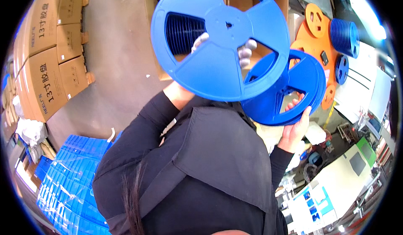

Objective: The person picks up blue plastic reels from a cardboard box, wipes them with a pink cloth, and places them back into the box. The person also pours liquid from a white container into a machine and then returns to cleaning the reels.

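Note:
A large blue plastic reel [205, 73] fills the upper middle, its slotted face toward me. My left hand [247, 53] is behind it, closed around its hub area. Whitish covered fingertips show through two of the openings, while the palm is hidden. A row of dark thin rims [184, 31] shows through the left opening. Lower and to the right, my right hand [294, 130] grips the edge of another blue reel [268, 109], thumb outside and fingertips through an opening. The first reel partly overlaps this second one.
An open carton [153, 25] stands beyond the reels. Stacked cartons [48, 54] sit on a pallet at left. Film-wrapped blue pieces [75, 180] lie lower left. At right, an orange surface [308, 37] bears reels, near a stack of blue reels [344, 37] and a pale machine [336, 180].

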A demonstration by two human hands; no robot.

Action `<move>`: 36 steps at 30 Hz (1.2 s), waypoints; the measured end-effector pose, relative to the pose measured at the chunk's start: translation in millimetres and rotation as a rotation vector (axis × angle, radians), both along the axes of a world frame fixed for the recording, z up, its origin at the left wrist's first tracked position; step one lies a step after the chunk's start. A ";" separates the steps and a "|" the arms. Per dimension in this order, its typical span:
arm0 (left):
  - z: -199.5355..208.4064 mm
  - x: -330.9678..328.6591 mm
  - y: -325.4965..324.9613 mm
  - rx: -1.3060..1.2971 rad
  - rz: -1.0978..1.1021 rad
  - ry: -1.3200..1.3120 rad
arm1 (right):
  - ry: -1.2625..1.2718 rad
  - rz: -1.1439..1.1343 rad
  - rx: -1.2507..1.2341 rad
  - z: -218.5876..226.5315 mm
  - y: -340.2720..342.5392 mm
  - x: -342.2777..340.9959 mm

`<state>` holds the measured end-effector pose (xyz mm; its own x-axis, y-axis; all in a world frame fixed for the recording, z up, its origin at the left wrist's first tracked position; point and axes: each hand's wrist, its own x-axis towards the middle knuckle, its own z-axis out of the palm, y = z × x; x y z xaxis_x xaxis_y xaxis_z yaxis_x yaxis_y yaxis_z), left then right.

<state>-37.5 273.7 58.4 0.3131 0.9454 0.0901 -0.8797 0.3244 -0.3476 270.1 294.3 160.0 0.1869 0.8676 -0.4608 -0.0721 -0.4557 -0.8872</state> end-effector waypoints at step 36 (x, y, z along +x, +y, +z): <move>-23.2 -70.4 -22.3 -0.336 0.335 0.743 | 0.990 -0.010 0.290 1.4 5.5 12.6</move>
